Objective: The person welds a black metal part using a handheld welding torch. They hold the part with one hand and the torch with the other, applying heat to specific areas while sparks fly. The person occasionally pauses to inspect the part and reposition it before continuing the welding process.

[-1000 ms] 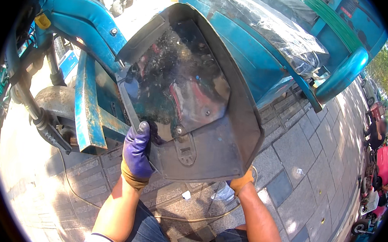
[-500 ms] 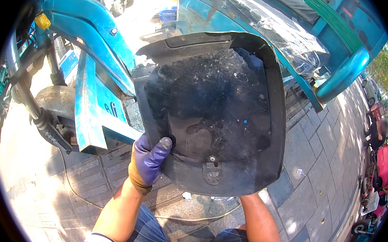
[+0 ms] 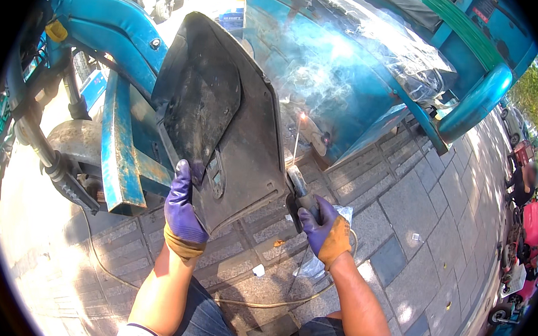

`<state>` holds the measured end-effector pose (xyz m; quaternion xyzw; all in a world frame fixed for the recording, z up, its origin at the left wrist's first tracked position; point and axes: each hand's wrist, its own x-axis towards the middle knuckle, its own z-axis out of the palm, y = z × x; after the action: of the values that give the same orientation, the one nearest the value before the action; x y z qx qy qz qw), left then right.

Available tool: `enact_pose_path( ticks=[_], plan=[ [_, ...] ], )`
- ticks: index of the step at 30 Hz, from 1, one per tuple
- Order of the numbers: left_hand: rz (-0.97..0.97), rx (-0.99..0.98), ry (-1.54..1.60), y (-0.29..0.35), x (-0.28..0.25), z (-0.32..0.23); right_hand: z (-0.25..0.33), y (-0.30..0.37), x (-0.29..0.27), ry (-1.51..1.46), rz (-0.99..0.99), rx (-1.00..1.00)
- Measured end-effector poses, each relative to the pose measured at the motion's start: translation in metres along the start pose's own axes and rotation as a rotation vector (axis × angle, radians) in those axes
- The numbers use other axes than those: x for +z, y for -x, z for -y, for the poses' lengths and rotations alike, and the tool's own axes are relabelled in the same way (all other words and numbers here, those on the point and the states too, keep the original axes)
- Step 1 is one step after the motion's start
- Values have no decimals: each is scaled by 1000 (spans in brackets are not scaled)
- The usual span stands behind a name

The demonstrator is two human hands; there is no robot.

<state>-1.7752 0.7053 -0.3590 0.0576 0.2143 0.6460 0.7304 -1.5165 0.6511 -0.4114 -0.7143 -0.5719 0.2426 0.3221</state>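
Observation:
My left hand [image 3: 184, 212], in a purple and tan glove, is closed on the lower left edge of a black welding shield [image 3: 249, 130], tilted sideways with its scuffed inner face partly showing. My right hand [image 3: 327, 232], gloved alike, is closed around a welding electrode holder [image 3: 304, 193]. From its jaws a thin welding rod [image 3: 297, 142] points up and away, its tip glowing orange. Just beyond lies a rusty metal part [image 3: 313, 134] with a small red-hot spot, beside a teal metal panel [image 3: 368, 127]. Bluish smoke [image 3: 320, 67] drifts before the panel.
On the left stands a teal vehicle frame [image 3: 109, 16] with a front fork and wheel [image 3: 78, 143]. A pale cable [image 3: 256, 304] curves over the paving [image 3: 424, 231]. Clear plastic [image 3: 312, 266] lies near my right hand. A person [image 3: 524, 181] and parked vehicles are at far right.
The shield has swung left and turned edge-on, uncovering my right hand, the electrode holder and the glowing rod. Smoke now shows in front of the teal panel.

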Motion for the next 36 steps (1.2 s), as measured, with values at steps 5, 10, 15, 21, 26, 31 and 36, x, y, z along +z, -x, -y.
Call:
enact_pose_path(
  ticks=[5, 10, 15, 21, 26, 31, 36],
  plan=[
    [80, 120, -420, 5, 1, 3, -13, 2, -3, 71, 82, -80],
    [197, 154, -772, 19, -4, 11, -47, 5, 4, 277, 27, -340],
    [230, 129, -760, 22, -1, 15, -44, 5, 1, 294, 19, -377],
    [93, 84, -394, 8, 6, 6, -2, 7, -9, 71, 70, -204],
    [-77, 26, -111, -1, 8, 0, 9, -3, 1, 10, 76, 55],
    [-84, 44, -206, 2, 6, 4, 7, -1, -4, -45, 77, 82],
    [184, 216, -665, 9, 2, 7, -16, 5, 3, -34, 31, -96]
  ],
)
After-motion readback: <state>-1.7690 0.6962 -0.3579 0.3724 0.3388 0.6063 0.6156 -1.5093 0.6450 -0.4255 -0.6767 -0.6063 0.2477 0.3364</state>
